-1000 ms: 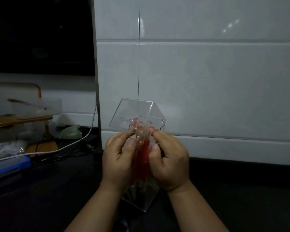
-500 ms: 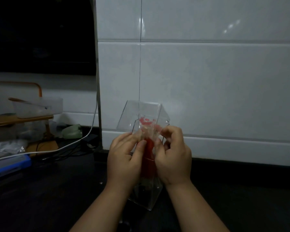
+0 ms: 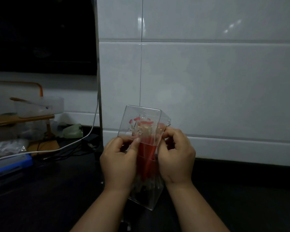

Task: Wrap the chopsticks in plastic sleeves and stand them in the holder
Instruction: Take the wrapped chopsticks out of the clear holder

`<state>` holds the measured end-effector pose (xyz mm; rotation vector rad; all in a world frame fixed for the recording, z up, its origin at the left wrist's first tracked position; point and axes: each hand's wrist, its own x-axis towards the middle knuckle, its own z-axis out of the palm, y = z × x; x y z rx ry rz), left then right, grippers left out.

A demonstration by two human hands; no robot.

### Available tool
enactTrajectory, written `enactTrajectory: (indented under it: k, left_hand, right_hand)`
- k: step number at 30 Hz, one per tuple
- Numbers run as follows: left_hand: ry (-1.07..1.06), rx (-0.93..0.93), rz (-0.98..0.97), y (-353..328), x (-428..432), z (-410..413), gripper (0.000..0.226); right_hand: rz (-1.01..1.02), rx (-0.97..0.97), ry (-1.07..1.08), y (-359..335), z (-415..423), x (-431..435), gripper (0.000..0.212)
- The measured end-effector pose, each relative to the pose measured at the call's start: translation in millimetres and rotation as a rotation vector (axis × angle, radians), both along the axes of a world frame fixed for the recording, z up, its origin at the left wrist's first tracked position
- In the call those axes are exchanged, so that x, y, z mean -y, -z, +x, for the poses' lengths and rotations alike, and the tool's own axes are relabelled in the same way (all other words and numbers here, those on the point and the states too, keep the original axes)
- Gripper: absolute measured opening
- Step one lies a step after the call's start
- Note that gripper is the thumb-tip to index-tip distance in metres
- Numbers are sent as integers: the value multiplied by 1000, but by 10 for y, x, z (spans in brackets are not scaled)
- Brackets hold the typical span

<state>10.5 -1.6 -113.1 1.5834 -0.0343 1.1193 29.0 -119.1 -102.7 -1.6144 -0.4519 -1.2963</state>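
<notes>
Nearby, white cable (image 3: 70,144) & blue box (image 3: 10,164) lie left on dark counter (image 3: 40,198). L hand (image 3: 119,163) & R hand (image 3: 176,158), fingers curled, pinch sleeved red chopsticks (image 3: 146,153) standing in clear holder (image 3: 146,198) btwn them.

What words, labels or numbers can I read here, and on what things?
None can be read.
The holder and chopsticks show no print.
The blue box and bag at the left are too dim and blurred to tell.
</notes>
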Motion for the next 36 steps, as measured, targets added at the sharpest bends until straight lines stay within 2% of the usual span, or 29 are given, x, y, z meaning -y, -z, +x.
enactTrajectory:
  k: [3,7,9,13,18,22,30,33,36]
  left_hand:
    - [-1,-5,7,-20,13,-11,24]
    - [-8,6,-18,-38,17,-23,25]
    - [-14,-11,-33,-24,9,-9,25]
    - [81,-32,-149,-31,19,-18,31]
    - [124,-18,-22,-31,48,-54,25]
    - [163,-35,-41,-31,44,-61,20]
    - [274,-30,-131,-12,-22,-28,26]
    - [320,-36,-175,-4,-46,7,23]
    - [343,-30,-195,18,-58,35,32]
  right_hand:
    - [-36,60,64,0,19,12,8]
    - [8,-14,105,3,52,26,20]
    - [76,-97,-15,-9,44,10,24]
    - [234,-225,-173,-11,116,40,15]
    - [534,-369,-423,-25,159,108,29]
    - [506,-395,-485,-27,151,104,24]
    - [479,-377,-428,-15,135,106,26]
    - [459,-347,-431,-22,83,89,41]
    - [411,-303,-406,-4,87,37,51]
